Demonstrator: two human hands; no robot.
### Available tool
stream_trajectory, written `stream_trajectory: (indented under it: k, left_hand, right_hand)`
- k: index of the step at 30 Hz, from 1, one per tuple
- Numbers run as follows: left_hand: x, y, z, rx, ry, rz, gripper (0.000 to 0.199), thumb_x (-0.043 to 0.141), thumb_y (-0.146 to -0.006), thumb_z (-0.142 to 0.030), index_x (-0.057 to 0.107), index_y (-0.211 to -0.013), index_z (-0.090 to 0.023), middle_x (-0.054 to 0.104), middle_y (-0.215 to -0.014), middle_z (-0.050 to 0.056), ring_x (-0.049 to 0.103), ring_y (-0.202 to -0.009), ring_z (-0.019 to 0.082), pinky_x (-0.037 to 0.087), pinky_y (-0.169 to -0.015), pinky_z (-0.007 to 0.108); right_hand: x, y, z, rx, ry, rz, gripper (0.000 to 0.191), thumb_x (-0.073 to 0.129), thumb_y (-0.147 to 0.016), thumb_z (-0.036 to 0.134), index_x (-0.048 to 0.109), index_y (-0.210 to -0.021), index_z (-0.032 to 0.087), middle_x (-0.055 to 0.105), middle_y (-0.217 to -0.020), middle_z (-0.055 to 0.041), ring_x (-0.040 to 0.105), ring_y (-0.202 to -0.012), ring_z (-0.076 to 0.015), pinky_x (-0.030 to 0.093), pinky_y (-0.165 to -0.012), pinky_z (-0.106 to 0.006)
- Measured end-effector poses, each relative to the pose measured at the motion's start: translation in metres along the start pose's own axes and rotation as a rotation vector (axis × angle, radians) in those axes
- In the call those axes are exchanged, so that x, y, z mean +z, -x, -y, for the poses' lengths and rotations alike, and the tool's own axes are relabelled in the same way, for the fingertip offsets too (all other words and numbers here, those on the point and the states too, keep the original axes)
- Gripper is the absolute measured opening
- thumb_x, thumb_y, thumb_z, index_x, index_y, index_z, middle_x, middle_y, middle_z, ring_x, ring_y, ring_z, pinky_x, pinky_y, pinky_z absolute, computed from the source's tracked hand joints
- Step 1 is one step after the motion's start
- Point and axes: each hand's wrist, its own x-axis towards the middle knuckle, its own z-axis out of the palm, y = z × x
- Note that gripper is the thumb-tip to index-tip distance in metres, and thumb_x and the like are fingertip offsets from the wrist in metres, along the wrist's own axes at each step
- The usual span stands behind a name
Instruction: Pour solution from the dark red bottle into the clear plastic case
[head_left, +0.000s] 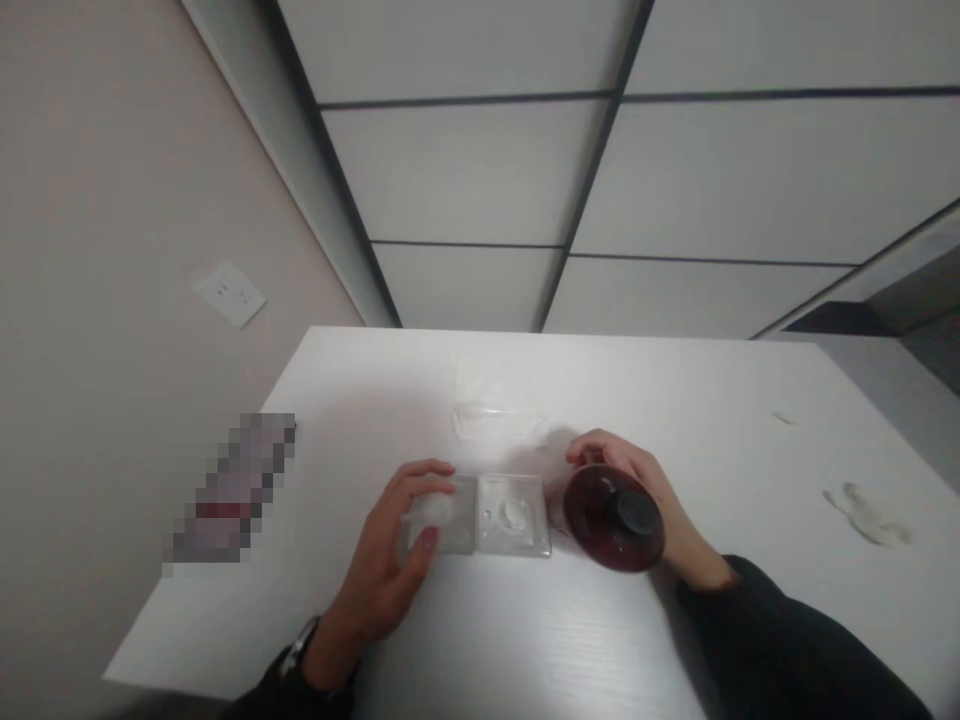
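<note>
A clear plastic case (514, 515) lies unfolded on the white table, its two square halves side by side, with a small round white piece in the right half. My left hand (394, 550) rests on the left half, fingers apart around its edges. In my right hand (626, 460) is a dark red cup-like container (611, 530) with a black round part on top, just right of the case. The fingers of that hand curl behind the container and are partly hidden by it.
Behind the case lies a thin transparent plastic sheet or bag (495, 412). A blurred-out flat object (236, 490) is at the table's left edge. A crumpled pale item (866, 513) and a small scrap (784, 417) lie at the right.
</note>
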Motion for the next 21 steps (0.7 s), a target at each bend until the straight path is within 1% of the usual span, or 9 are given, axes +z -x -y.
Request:
stream_trajectory:
  k: [3,5,7,9,11,13,15,18,21]
  left_hand:
    - [0.002,-0.001,0.0,-0.041,0.056,-0.009,0.034,0.064,-0.106,-0.036,0.055,-0.138,-0.032,0.065,-0.136,0.007,0.065,-0.13,0.023,0.052,-0.111,0.039]
    - [0.004,-0.001,0.003,-0.059,0.068,-0.047,0.035,0.075,-0.099,-0.034,0.055,-0.129,-0.031,0.067,-0.134,0.006,0.067,-0.126,0.023,0.054,-0.106,0.037]
    - [0.005,-0.002,0.006,-0.058,0.058,-0.077,0.03,0.078,-0.096,-0.028,0.057,-0.117,-0.029,0.068,-0.13,0.005,0.068,-0.121,0.022,0.055,-0.101,0.035]
    - [0.004,-0.003,0.005,-0.029,0.028,-0.077,0.023,0.074,-0.097,-0.023,0.059,-0.114,-0.028,0.068,-0.128,0.005,0.068,-0.119,0.022,0.055,-0.101,0.036]
    - [0.001,-0.004,0.001,0.01,-0.005,-0.032,0.019,0.065,-0.101,-0.024,0.062,-0.12,-0.027,0.067,-0.13,0.007,0.068,-0.121,0.023,0.055,-0.105,0.038]
    - [-0.001,-0.005,-0.003,0.028,-0.014,0.028,0.023,0.055,-0.107,-0.029,0.063,-0.128,-0.028,0.065,-0.135,0.008,0.066,-0.126,0.024,0.053,-0.109,0.04]
    - [-0.001,-0.005,-0.004,0.014,-0.001,0.056,0.027,0.055,-0.109,-0.036,0.061,-0.134,-0.028,0.065,-0.137,0.009,0.065,-0.129,0.025,0.053,-0.111,0.041]
    - [0.004,-0.004,0.002,-0.024,0.053,-0.04,0.03,0.073,-0.101,-0.038,0.057,-0.124,-0.029,0.068,-0.134,0.007,0.068,-0.126,0.023,0.054,-0.108,0.038]
    - [0.007,-0.001,0.008,-0.036,0.091,-0.116,0.03,0.077,-0.097,-0.025,0.051,-0.111,-0.028,0.07,-0.132,0.006,0.07,-0.126,0.022,0.055,-0.108,0.037]
  right_hand:
    - [-0.002,0.001,-0.002,0.027,-0.016,0.004,0.058,0.055,-0.101,0.076,0.078,-0.089,0.024,0.076,-0.089,-0.0052,0.068,-0.083,-0.0233,0.05,-0.078,-0.037]
    - [-0.002,0.002,-0.001,0.042,-0.021,0.001,0.057,0.056,-0.101,0.076,0.078,-0.09,0.025,0.076,-0.092,-0.0053,0.069,-0.085,-0.0238,0.049,-0.08,-0.037]
    - [-0.003,0.003,0.0,0.048,-0.019,-0.002,0.057,0.056,-0.101,0.076,0.078,-0.09,0.025,0.077,-0.092,-0.0055,0.069,-0.086,-0.0244,0.049,-0.081,-0.037]
    - [-0.003,0.003,0.001,0.046,-0.019,0.0,0.057,0.057,-0.1,0.076,0.078,-0.089,0.025,0.077,-0.092,-0.0056,0.07,-0.088,-0.0248,0.049,-0.082,-0.038]
    - [-0.003,0.003,0.002,0.046,-0.025,0.007,0.057,0.057,-0.1,0.076,0.078,-0.089,0.025,0.077,-0.092,-0.0055,0.07,-0.087,-0.0245,0.049,-0.081,-0.037]
    - [-0.004,0.003,0.003,0.048,-0.03,0.012,0.057,0.056,-0.101,0.077,0.078,-0.09,0.025,0.077,-0.091,-0.0051,0.069,-0.085,-0.0238,0.048,-0.08,-0.037]
    - [-0.003,0.003,0.004,0.044,-0.02,0.015,0.058,0.056,-0.101,0.077,0.078,-0.089,0.025,0.076,-0.091,-0.005,0.069,-0.085,-0.0235,0.048,-0.08,-0.037]
    - [-0.003,0.002,0.005,0.033,0.003,0.011,0.059,0.055,-0.101,0.077,0.077,-0.089,0.024,0.077,-0.091,-0.0056,0.069,-0.084,-0.0235,0.049,-0.08,-0.037]
    - [-0.003,0.002,0.007,0.031,0.01,0.01,0.059,0.054,-0.101,0.077,0.078,-0.089,0.024,0.077,-0.092,-0.0059,0.07,-0.085,-0.0237,0.049,-0.08,-0.037]
